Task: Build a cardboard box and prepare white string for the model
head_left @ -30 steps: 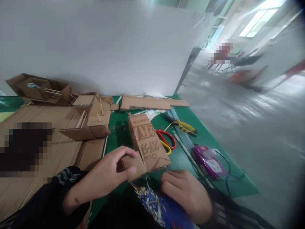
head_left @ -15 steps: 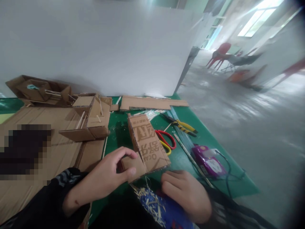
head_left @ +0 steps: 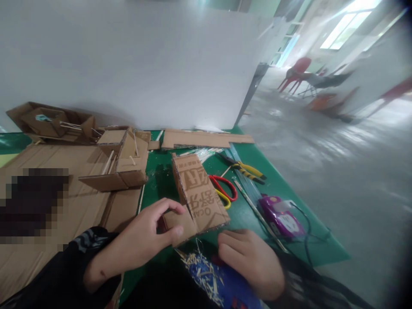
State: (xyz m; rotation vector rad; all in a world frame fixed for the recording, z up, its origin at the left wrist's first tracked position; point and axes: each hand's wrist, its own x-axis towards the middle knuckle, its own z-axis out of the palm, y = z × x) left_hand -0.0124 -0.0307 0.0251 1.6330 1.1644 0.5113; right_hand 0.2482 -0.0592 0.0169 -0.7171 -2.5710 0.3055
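My left hand (head_left: pixel 151 229) is at the near left of a folded cardboard box (head_left: pixel 201 189) with printed characters. Its thumb and curled fingers close around a small plain cardboard section at the box's near end. To the right, my right hand (head_left: pixel 249 259) is closed, knuckles up, just past the box's near corner. Whatever it may hold is hidden beneath the fingers. Below it lies a blue surface (head_left: pixel 206 274) strewn with pale wood splinters; a thin clear strand loops up nearby. Scissors (head_left: pixel 227 186) with red and yellow handles lie partly under the box.
Pliers (head_left: pixel 247 169), thin sticks (head_left: pixel 254 208) and a purple power socket (head_left: pixel 281 216) with a cable lie rightward on the green table (head_left: pixel 305 240). Cardboard assemblies (head_left: pixel 124 159) stand left on a large cardboard sheet (head_left: pixel 74 163). A cardboard strip (head_left: pixel 196 139) lies before the white partition (head_left: pixel 128 64).
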